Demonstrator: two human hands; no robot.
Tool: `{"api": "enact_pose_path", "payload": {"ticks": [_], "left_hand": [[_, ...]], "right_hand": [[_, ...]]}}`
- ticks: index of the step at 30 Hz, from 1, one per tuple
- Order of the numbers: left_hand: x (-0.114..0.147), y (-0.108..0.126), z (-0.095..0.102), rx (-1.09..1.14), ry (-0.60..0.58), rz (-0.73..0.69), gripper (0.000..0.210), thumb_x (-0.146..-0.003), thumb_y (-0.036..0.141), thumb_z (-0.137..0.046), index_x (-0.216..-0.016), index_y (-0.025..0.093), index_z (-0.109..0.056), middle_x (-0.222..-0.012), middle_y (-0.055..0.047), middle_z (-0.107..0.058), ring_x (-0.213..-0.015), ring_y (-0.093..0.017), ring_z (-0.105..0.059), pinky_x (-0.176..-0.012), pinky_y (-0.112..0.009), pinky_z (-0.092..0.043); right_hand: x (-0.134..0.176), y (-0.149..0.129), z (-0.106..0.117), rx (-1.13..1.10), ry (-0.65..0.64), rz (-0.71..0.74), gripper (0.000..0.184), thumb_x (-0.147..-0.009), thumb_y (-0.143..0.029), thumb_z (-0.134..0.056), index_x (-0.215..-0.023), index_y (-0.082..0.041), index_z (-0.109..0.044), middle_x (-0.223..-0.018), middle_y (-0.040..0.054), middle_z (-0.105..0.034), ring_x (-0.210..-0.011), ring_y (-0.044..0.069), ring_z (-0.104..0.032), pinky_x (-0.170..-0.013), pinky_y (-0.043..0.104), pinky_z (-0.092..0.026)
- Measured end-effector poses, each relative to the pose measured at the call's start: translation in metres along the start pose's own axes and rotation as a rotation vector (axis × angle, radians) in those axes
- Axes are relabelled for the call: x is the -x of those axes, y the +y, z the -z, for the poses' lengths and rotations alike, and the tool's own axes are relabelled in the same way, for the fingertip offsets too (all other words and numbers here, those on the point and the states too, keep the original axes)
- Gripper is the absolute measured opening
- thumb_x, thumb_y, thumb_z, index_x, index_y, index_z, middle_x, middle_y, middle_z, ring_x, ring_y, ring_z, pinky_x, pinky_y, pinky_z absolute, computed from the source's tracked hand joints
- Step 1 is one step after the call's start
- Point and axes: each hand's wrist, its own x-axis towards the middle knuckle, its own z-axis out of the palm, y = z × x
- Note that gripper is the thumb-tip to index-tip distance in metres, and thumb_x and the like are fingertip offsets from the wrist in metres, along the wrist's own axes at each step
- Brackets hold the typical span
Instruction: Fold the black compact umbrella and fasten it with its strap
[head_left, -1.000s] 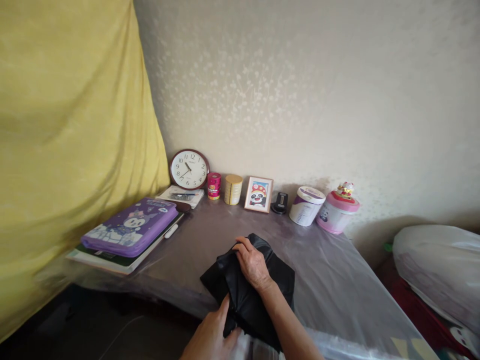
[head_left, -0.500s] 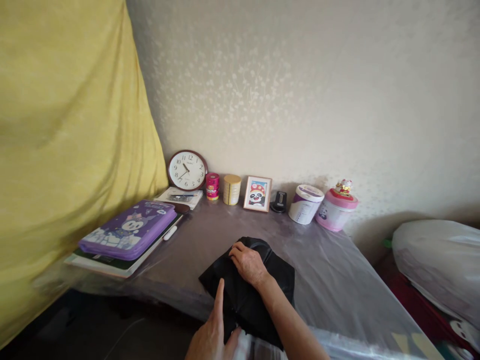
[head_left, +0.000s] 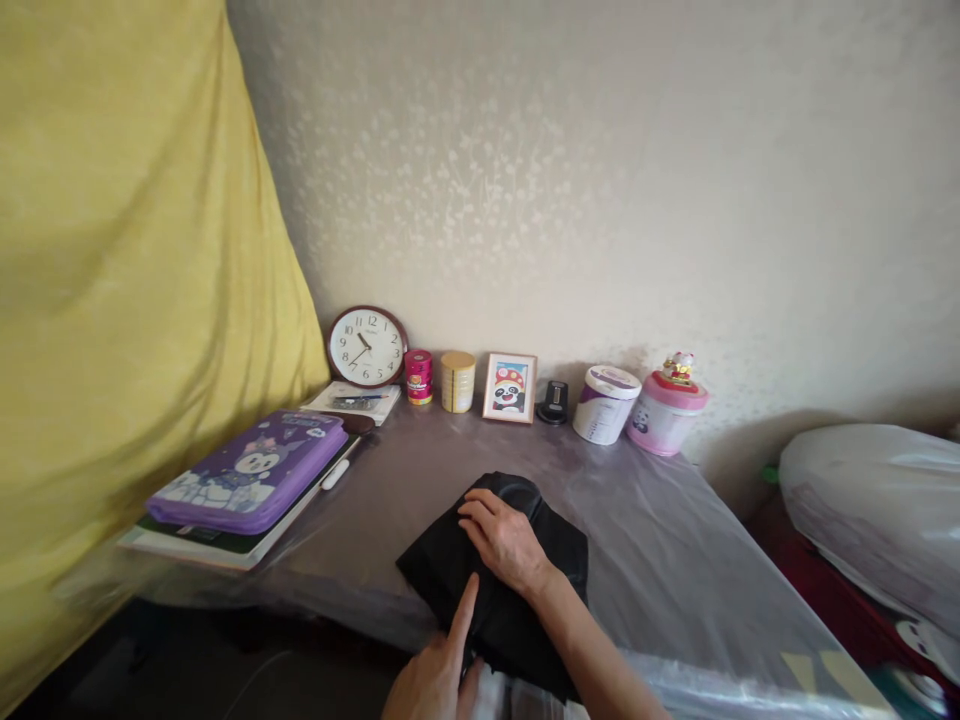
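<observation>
A black umbrella (head_left: pixel 551 535), its cloth loosely folded with pointed corners sticking out, lies at the front edge of the table. My right hand (head_left: pixel 504 540) rests over the top of the cloth, fingers bent and closed on it. At the lower end my left hand (head_left: pixel 439 665) grips the umbrella, index finger stretched along the cloth and thumb on the near side. Its other fingers are out of sight. Something pale and blurred shows below the cloth, too smeared to name.
A purple zip case (head_left: pixel 251 475) lies on books at the left. Along the wall stand a clock (head_left: pixel 367 345), a pink can (head_left: pixel 419 378), a yellow-lidded can (head_left: pixel 457 382), a framed panda picture (head_left: pixel 510 388), a black stapler-like object (head_left: pixel 553 402) and two tubs (head_left: pixel 606 405). Plastic covers the table (head_left: pixel 637 560).
My left hand has shifted right and its index finger now points closer to my right hand. The right hand stays on the cloth. The view has turned slightly.
</observation>
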Motion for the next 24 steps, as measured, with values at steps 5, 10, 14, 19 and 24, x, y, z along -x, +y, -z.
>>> {"api": "enact_pose_path", "payload": {"ticks": [5, 10, 14, 19, 24], "left_hand": [[-0.002, 0.002, -0.002, -0.022, -0.039, 0.074, 0.069, -0.088, 0.027, -0.033, -0.147, 0.013, 0.000, -0.121, -0.019, -0.056, -0.099, -0.028, -0.062, -0.085, -0.038, -0.046], [0.000, 0.002, -0.004, -0.031, -0.022, 0.060, 0.066, -0.090, 0.028, -0.031, -0.147, 0.017, 0.001, -0.126, -0.017, -0.053, -0.107, -0.026, -0.059, -0.090, -0.034, -0.044], [0.000, 0.005, -0.003, -0.022, -0.024, 0.074, 0.067, -0.090, 0.026, -0.032, -0.147, 0.017, 0.001, -0.125, -0.018, -0.054, -0.108, -0.027, -0.058, -0.090, -0.037, -0.044], [-0.001, 0.003, -0.003, 0.013, -0.025, 0.069, 0.067, -0.090, 0.028, -0.032, -0.148, 0.017, 0.001, -0.124, -0.018, -0.055, -0.104, -0.027, -0.060, -0.088, -0.037, -0.045], [-0.003, -0.011, -0.007, 0.092, 0.011, -0.002, 0.069, -0.089, 0.024, -0.035, -0.148, 0.013, -0.002, -0.122, -0.017, -0.057, -0.108, -0.024, -0.059, -0.089, -0.031, -0.044]], "right_hand": [[0.023, 0.003, 0.011, -0.067, -0.045, 0.136, 0.024, -0.096, -0.028, -0.041, -0.090, -0.018, -0.062, -0.097, 0.0031, -0.065, -0.096, 0.014, -0.057, -0.093, 0.031, -0.041], [0.013, 0.056, 0.001, 0.119, 0.033, -0.029, 0.021, -0.093, -0.024, -0.047, -0.103, -0.018, -0.065, -0.113, 0.0056, -0.063, -0.114, 0.020, -0.052, -0.103, 0.044, -0.033], [0.008, 0.069, 0.007, 0.200, 0.162, -0.201, 0.028, -0.093, -0.022, -0.045, -0.113, -0.012, -0.061, -0.121, 0.0132, -0.057, -0.114, 0.025, -0.052, -0.098, 0.047, -0.037], [0.021, 0.048, 0.009, 0.009, 0.034, 0.070, 0.025, -0.095, -0.027, -0.044, -0.107, -0.019, -0.065, -0.109, 0.0057, -0.064, -0.112, 0.016, -0.054, -0.102, 0.036, -0.036], [0.029, 0.073, 0.006, -0.172, 0.221, -0.254, 0.026, -0.088, -0.028, -0.049, -0.105, -0.018, -0.066, -0.118, 0.0085, -0.060, -0.115, 0.022, -0.051, -0.103, 0.045, -0.033]]}}
